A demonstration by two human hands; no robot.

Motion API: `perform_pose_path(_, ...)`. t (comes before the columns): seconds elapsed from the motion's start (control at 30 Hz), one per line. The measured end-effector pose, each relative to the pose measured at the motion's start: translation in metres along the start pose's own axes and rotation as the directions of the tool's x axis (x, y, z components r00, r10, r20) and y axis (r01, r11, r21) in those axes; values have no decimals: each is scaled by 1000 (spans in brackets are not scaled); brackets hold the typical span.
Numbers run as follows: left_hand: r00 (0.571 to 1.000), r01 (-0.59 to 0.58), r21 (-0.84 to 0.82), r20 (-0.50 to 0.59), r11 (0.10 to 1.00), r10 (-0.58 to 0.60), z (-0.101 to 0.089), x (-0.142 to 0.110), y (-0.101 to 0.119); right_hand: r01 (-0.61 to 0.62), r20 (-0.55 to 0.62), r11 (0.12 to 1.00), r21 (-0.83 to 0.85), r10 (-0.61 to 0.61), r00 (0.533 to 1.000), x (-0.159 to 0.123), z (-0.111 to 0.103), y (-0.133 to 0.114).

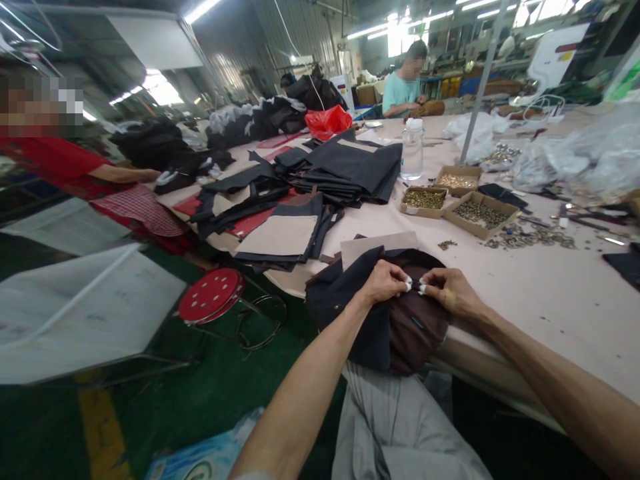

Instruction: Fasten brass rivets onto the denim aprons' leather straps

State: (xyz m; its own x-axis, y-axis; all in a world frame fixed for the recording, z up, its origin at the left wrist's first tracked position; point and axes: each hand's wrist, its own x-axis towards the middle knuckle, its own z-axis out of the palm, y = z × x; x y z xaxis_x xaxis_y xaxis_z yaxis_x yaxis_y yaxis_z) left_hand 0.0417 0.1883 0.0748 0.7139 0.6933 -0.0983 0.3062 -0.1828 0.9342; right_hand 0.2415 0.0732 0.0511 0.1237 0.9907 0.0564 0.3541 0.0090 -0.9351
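A dark navy fabric bag (370,333) with brown lining (417,343) lies over the table's front edge, above my lap. My left hand (387,281) is closed in a pinch at the bag's upper part, with white wrapping on the fingertips. Facing it, my right hand (453,290) pinches too, its tips also wrapped in white. Between the two sets of fingertips is a small dark bit of the bag; its exact shape is too small to tell. A beige panel (377,247) stands up behind the bag.
Stacked dark panels (345,167) lie on the left of the table (525,307). Cardboard trays of small metal fittings (480,213), loose rings (537,237) and a clear bottle (413,150) stand beyond my hands. A red stool (213,293) is at lower left. Two co-workers are nearby.
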Motion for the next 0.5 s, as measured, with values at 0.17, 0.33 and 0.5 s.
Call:
perform_pose_path(0.17,997,18,39,-78,999,-15,5,7,2,16,0,1000,9,-16,1000,-2,-3,-4)
perform_pose_path(0.33,988,63,56,-143,996,-55,8,13,-2,-3,7,997,79,3,1000,-2,-6,1)
perform_pose_path(0.5,990,68,41,-128,997,-62,8,14,-6,-51,43,987,153,44,998,-1,-8,1)
